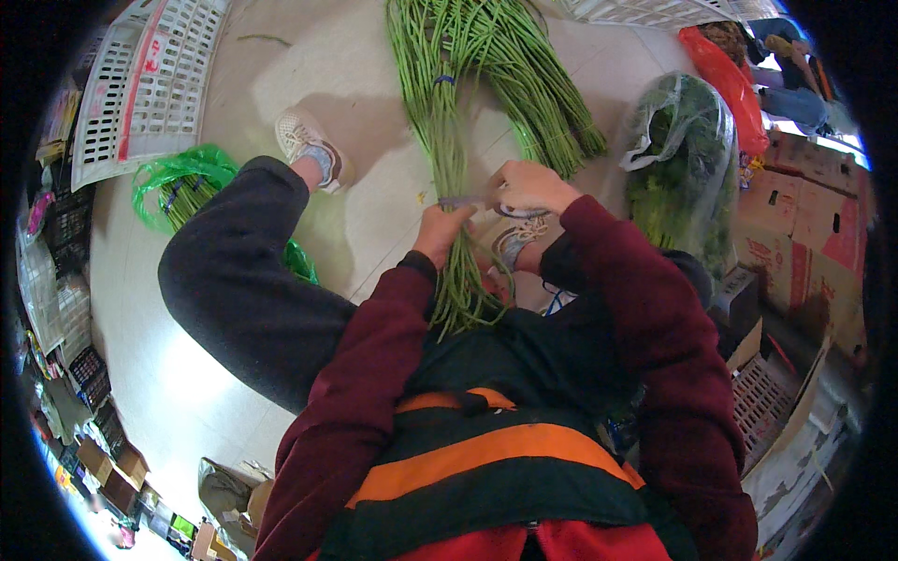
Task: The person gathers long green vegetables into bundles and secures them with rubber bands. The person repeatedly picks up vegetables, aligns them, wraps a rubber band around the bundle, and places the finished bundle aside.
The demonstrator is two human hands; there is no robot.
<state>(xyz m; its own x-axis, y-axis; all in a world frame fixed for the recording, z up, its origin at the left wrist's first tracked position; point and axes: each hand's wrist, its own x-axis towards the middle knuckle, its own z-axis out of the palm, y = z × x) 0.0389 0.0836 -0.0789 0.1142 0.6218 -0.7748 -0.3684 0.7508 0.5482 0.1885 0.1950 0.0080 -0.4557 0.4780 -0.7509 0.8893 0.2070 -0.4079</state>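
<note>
A long bunch of yardlong beans (450, 165) stretches from the floor toward my lap, its loose ends curling below my hands. My left hand (440, 231) grips this bunch, thumb across the stems. A pale purple tie strip (459, 200) runs across the beans just above that thumb. To the right, my right hand (532, 188) has its fingers pinched on the strip's end, partly hidden and slightly blurred. Farther up the bunch, a dark blue-purple band (444, 80) circles the stems. A larger pile of yardlong beans (530, 84) lies on the floor beyond, at the right.
White plastic crates (165, 84) stand at the far left, near a green plastic bag (210, 158) around banded green stems. At right are a clear bag of leafy greens (677, 168), a red plastic bag (726, 91) and cardboard boxes (793, 231). Another person (796, 77) is at far right.
</note>
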